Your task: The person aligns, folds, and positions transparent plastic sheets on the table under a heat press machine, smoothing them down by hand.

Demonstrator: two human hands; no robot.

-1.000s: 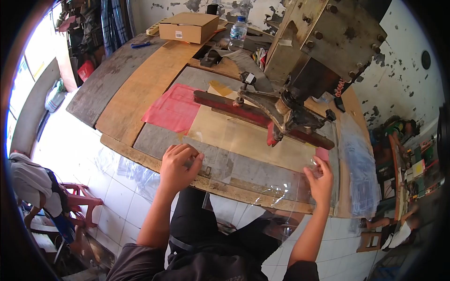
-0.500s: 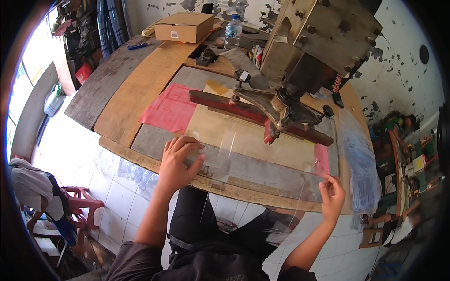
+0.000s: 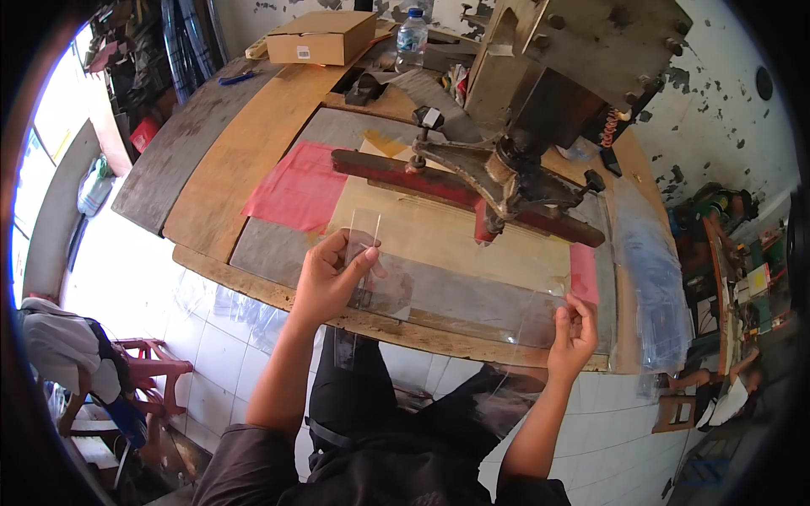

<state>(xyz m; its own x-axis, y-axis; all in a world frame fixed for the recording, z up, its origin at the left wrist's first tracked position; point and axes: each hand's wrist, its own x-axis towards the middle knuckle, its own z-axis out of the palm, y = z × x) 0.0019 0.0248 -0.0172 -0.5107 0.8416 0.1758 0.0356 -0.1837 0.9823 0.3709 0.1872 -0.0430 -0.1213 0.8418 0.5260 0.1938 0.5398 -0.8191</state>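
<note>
My left hand (image 3: pixel 332 274) pinches the left edge of a clear plastic sheet (image 3: pixel 451 316) over the bench's front part. At the sheet's right side, my right hand (image 3: pixel 574 333) has thumb and fingers together on its edge. The transparent sheet spans between both hands and hangs past the wooden front edge; its outline is hard to make out. Beyond the hands, a cream sheet (image 3: pixel 439 240) lies on the grey plate, with red material (image 3: pixel 297 187) at its left. A metal press head with a red bar (image 3: pixel 403 180) stands above the cream sheet.
A cardboard box (image 3: pixel 322 36), a water bottle (image 3: pixel 412 40) and a blue tool (image 3: pixel 238 78) are at the back. Clear plastic sheets (image 3: pixel 651 291) lie along the right edge. A red stool (image 3: pixel 152 371) stands at lower left. Other people sit at far right.
My left hand has closed on the plastic's left edge and raised it. My right hand moved right, then back left and slightly up. The view shifted slightly.
</note>
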